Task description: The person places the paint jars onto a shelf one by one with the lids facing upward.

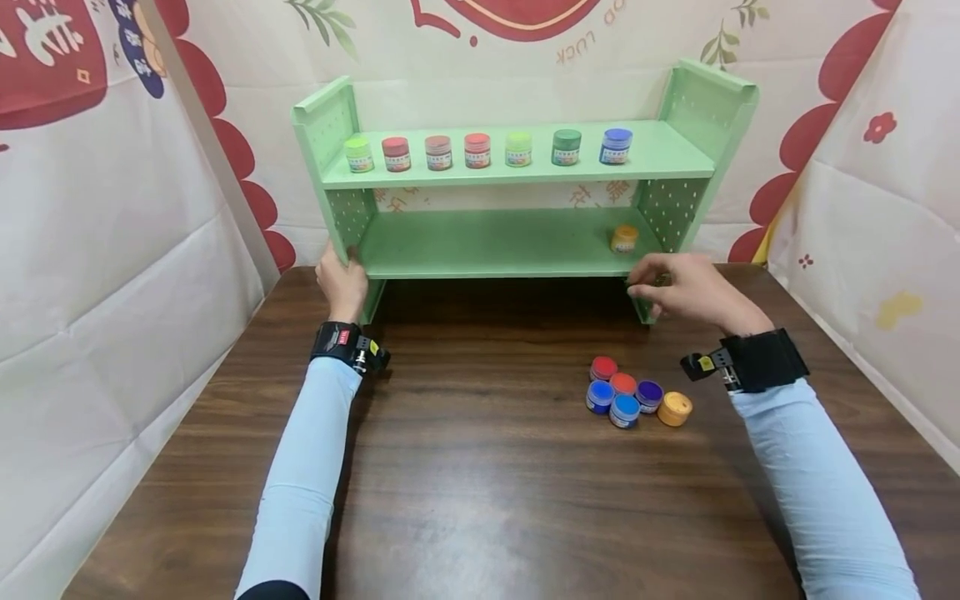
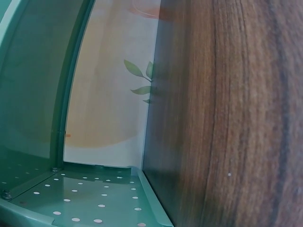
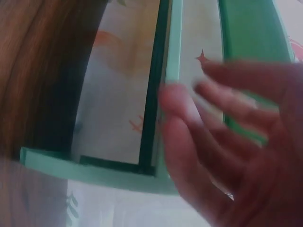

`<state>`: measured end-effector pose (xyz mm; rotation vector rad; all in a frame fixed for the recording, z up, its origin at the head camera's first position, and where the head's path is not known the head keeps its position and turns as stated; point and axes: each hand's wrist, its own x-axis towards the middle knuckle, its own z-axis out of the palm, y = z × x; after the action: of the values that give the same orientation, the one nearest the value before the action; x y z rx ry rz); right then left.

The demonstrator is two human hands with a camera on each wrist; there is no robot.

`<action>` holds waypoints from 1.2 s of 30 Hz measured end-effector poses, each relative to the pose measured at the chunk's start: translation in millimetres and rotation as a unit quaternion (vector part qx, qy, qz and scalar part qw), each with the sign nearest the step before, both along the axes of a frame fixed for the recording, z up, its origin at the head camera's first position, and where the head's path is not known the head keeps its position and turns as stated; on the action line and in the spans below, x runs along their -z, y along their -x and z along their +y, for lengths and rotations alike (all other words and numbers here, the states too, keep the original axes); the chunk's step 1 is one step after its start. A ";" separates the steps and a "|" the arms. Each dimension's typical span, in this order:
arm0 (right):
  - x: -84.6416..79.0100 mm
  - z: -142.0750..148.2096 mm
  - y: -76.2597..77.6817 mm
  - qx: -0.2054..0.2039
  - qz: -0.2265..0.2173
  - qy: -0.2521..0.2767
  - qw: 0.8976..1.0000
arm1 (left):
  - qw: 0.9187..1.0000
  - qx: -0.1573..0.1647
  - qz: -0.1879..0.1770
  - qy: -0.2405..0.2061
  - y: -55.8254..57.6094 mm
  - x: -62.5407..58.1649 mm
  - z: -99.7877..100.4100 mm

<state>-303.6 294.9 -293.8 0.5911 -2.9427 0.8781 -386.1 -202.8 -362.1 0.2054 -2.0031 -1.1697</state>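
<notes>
A light green two-tier shelf (image 1: 487,242) stands at the back of the wooden table. My left hand (image 1: 343,287) grips its left side panel low down; the left wrist view shows the perforated panel but none of that hand. By the lower right front corner is my right hand (image 1: 686,287), its fingers loosely bent with nothing between them. The right wrist view has those fingers (image 3: 180,146) blurred, overlapping the shelf edge. One yellow-orange jar (image 1: 624,239) sits on the lower tier near the right hand. Along the upper tier runs a row of several small jars, among them a blue-lidded jar (image 1: 616,147).
On the table (image 1: 450,467), in front of the shelf's right end, several jars stand clustered, including a red-lidded jar (image 1: 603,368), a purple-lidded jar (image 1: 648,396) and a yellow-orange jar (image 1: 675,409). Printed cloth (image 1: 135,250) hangs behind and along both sides.
</notes>
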 end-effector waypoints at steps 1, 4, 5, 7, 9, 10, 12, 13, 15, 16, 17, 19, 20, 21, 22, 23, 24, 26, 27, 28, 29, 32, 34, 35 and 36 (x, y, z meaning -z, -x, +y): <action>0.9 -2.2 1.2 -0.024 -0.010 -0.006 1.000 | 1.000 -0.003 0.002 -0.001 0.6 -0.9 -0.8; 5.1 -8.7 4.0 -0.090 -0.057 -0.025 0.994 | 1.000 -0.004 0.005 -0.002 2.0 -3.1 -2.0; 6.7 -10.9 4.2 -0.109 -0.078 -0.032 0.990 | 1.000 -0.002 0.005 -0.001 2.1 -3.7 -2.1; 11.6 -14.8 5.3 -0.143 -0.124 -0.054 0.980 | 1.000 0.000 0.006 0.001 2.3 -4.8 -2.0; 17.8 -18.5 7.0 -0.167 -0.166 -0.078 0.969 | 1.000 -0.002 0.008 0.002 2.0 -5.7 -1.8; 20.8 -20.4 7.8 -0.177 -0.185 -0.083 0.963 | 1.000 -0.003 0.009 0.001 2.2 -5.7 -1.8; 26.4 -22.8 9.0 -0.186 -0.215 -0.088 0.955 | 1.000 -0.006 0.006 -0.001 2.3 -5.6 -1.2; 28.7 -23.4 9.5 -0.188 -0.223 -0.088 0.952 | 1.000 -0.006 0.004 -0.002 2.9 -5.3 -0.8; 32.3 -23.8 10.2 -0.191 -0.236 -0.085 0.949 | 1.000 -0.003 -0.001 -0.003 3.6 -4.7 0.1; 33.2 -23.9 10.2 -0.194 -0.241 -0.084 0.947 | 1.000 -0.001 -0.003 -0.004 3.8 -4.5 0.5; 34.1 -23.8 10.5 -0.196 -0.244 -0.082 0.946 | 1.000 0.002 -0.003 -0.006 3.5 -4.5 1.1; 35.0 -24.1 11.1 -0.202 -0.249 -0.078 0.944 | 1.000 0.004 -0.002 -0.009 3.2 -4.4 1.6; 35.5 -24.0 11.7 -0.204 -0.250 -0.076 0.943 | 1.000 0.005 -0.002 -0.011 2.8 -4.4 1.6; 35.9 -23.9 12.3 -0.205 -0.250 -0.073 0.943 | 1.000 0.005 -0.002 -0.013 2.4 -4.3 1.5; 36.5 -23.7 13.0 -0.205 -0.249 -0.069 0.944 | 1.000 0.005 -0.002 -0.015 2.1 -4.2 1.2; 37.1 -23.4 13.7 -0.204 -0.249 -0.066 0.945 | 1.000 0.005 -0.002 -0.017 1.6 -4.1 1.1; 38.0 -22.8 14.5 -0.201 -0.247 -0.064 0.946 | 1.000 0.004 -0.003 -0.018 1.4 -3.8 0.8; 40.6 -20.3 16.2 -0.193 -0.243 -0.063 0.949 | 1.000 0.005 -0.005 -0.022 1.0 -3.2 0.2; 42.0 -18.8 16.9 -0.188 -0.243 -0.060 0.950 | 1.000 0.006 -0.006 -0.023 0.7 -2.8 0.1; 43.5 -16.7 17.7 -0.183 -0.242 -0.058 0.951 | 1.000 0.007 -0.007 -0.024 0.5 -2.4 0.1; 45.0 -14.6 18.6 -0.178 -0.241 -0.057 0.952 | 1.000 0.009 -0.008 -0.026 0.3 -1.9 0.2; 48.4 -8.0 20.9 -0.166 -0.233 -0.055 0.957 | 1.000 0.011 -0.012 -0.026 0.3 -0.6 0.7; 49.7 -4.7 22.3 -0.163 -0.229 -0.054 0.958 | 0.999 0.012 -0.013 -0.027 -0.2 -0.1 1.2; 50.0 -3.6 22.7 -0.162 -0.228 -0.054 0.959 | 0.999 0.012 -0.012 -0.027 -0.3 0.3 1.3; 50.1 -2.7 23.1 -0.162 -0.228 -0.056 0.959 | 1.000 0.012 -0.012 -0.026 -0.3 0.8 1.3</action>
<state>-326.6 292.2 -343.9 1.0271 -3.3849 0.9946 -385.8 -201.4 -362.9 0.2237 -2.0026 -1.2400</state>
